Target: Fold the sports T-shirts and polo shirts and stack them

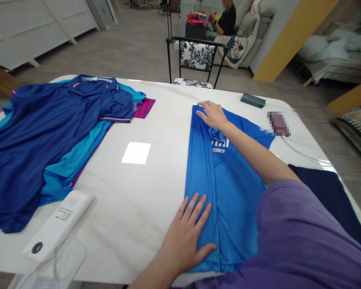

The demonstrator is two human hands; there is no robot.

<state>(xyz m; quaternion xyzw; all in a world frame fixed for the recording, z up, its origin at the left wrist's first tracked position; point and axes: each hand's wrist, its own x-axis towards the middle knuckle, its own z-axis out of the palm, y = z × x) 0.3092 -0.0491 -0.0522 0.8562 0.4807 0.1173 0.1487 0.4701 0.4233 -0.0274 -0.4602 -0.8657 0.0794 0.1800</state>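
A bright blue shirt (228, 176) with white print lies partly folded on the white table (144, 192), right of centre. My left hand (185, 237) rests flat on its near left edge, fingers spread. My right hand (212, 114) lies flat on the far left corner of the shirt, fingers stretched out. Neither hand holds anything. My purple sleeve (303, 241) covers the shirt's near right part.
A pile of shirts, dark blue polo (48, 132) on top, covers the table's left side. A white device (58, 224) lies at the near left edge. A dark case (252, 100), a blurred object (278, 123) with a cable and a navy cloth (327, 192) lie right. A chair (195, 60) stands behind; a person (225, 20) sits beyond.
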